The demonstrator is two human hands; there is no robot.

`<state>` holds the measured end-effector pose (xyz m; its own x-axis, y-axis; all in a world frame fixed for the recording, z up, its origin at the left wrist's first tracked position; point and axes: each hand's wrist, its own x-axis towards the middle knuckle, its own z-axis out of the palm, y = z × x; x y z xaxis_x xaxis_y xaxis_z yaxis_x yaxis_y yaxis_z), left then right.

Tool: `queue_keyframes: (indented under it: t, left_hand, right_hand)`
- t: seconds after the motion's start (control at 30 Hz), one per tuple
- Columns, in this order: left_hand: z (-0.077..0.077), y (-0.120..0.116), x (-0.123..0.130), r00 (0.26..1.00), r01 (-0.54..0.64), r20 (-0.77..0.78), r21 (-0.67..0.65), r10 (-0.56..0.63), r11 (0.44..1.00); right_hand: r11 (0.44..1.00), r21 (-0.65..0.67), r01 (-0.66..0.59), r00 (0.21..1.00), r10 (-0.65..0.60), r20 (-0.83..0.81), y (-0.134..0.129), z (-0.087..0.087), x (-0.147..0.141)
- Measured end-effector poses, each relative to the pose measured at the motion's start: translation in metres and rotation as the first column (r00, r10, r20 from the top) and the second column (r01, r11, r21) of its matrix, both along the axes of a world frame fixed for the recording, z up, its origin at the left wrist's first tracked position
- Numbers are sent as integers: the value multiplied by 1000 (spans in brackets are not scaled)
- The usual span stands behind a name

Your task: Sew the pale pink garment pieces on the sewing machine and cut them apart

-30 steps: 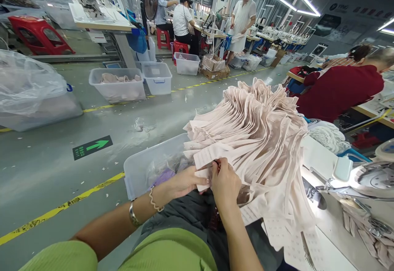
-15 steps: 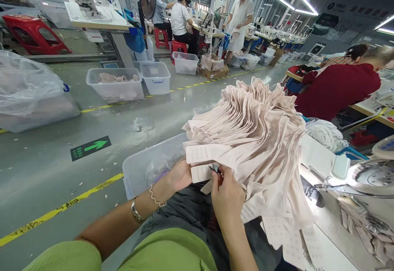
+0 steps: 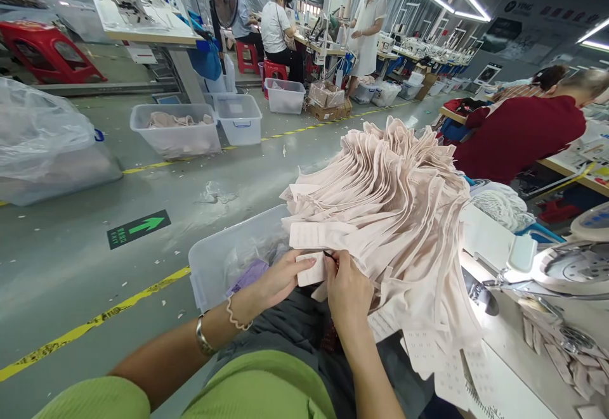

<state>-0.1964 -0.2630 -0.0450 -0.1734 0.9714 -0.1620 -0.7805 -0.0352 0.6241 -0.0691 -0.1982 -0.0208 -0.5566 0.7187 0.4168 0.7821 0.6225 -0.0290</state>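
Note:
My left hand (image 3: 278,279) pinches the pale hook-and-eye end tab (image 3: 309,276) of a beige bra, thumb on top. Close against the tab's right side, my right hand (image 3: 349,292) is closed on small thread snips (image 3: 328,255). Only a dark tip of the snips shows clearly; the fingers cover the rest. A thick pile of beige bras (image 3: 380,197) lies just beyond both hands, its straps and wings draping toward me. Another end tab (image 3: 307,235) sits right above the one I hold. More tabs (image 3: 421,352) hang at the pile's lower right.
A clear plastic bin (image 3: 209,260) with a purple item stands left of my lap. On the right is a sewing machine (image 3: 571,273) on a white table. Other bins (image 3: 174,134) stand across the floor. A person in a red top (image 3: 518,134) sits at the right.
My left thumb has come over the top of the end tab. My right fingers have closed in beside it, hiding more of the snips. The camera view has shifted slightly.

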Motion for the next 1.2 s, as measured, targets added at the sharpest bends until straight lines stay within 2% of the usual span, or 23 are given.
queue_keyframes:
  t: [0.1, 0.23, 0.4, 0.5, 0.57, 0.63, 0.7, 0.77, 0.83, 0.9, 1.0, 1.2]
  left_hand:
    - [0, 3, -1, 998, -45, -48, -4, 45, 999]
    - [1, 4, 0, 995, -40, -88, 21, 42, 999]
    - [3, 2, 1, 983, -49, -180, -3, 47, 999]
    - [1, 1, 2, 976, -47, -212, -6, 45, 999]
    - [-2, 2, 1, 973, 11, -232, -10, -13, 1000]
    - [-6, 6, -4, 963, 117, -235, -62, -129, 991]
    - [-6, 11, -11, 973, 128, -181, -112, -147, 985]
    - [-3, 16, -20, 998, 28, -48, -132, -34, 991]
    - [5, 18, -26, 993, -54, 95, -151, 69, 987]
    - [13, 18, -27, 981, -34, 185, -156, 63, 987]
    - [22, 15, -23, 978, 9, 210, -108, 14, 994]
    - [21, 10, -14, 983, -77, 167, -18, 79, 997]
  right_hand:
    - [999, -22, -27, 998, 26, -62, -3, 1, 4]
    - [998, -52, -40, 990, 33, -136, -6, 4, 8]
    - [995, -94, 41, 999, -42, -5, -5, 7, 2]
    - [994, -95, 50, 999, -49, 16, -2, 7, -1]
    - [996, -77, 36, 999, -37, -11, -1, 6, -1]
    - [999, -38, 0, 996, -3, -88, 0, 7, 1]
    - [998, 21, -58, 973, 62, -221, -2, 8, 5]
    - [992, 70, -103, 932, 121, -340, -6, 11, 9]
    - [989, 88, -118, 914, 143, -381, -11, 14, 12]
    - [990, 80, -113, 924, 135, -357, -14, 16, 13]
    - [993, 62, -105, 943, 119, -312, -15, 16, 10]
    - [997, 58, -51, 983, 60, -171, -10, 13, 0]
